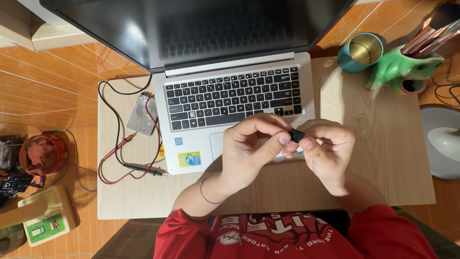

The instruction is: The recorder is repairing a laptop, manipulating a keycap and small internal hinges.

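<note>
We look straight down on a low wooden table [373,158] set on an orange plank floor [43,86]. An open silver laptop [201,139] with a dark screen takes up most of the table's middle. Left of the laptop, touching its edge, lies a bare hard drive [142,114], ringed by red and black multimeter probe leads [125,165]. At the table's far right corner stand a teal cup [360,52] and, just beside it, a green animal-shaped holder [400,67] stuffed with brushes.

Both hands meet over the laptop's trackpad area. Our left hand [249,151], thin bracelet on the wrist, has thumb and forefinger pinched together on a small black part [296,135]. Our right hand [328,151] pinches the same part from the other side, its remaining fingers curled in. The part sits between the two sets of fingertips, held above the laptop, not touching it. It is too small for us to tell what kind of part it is.
</note>
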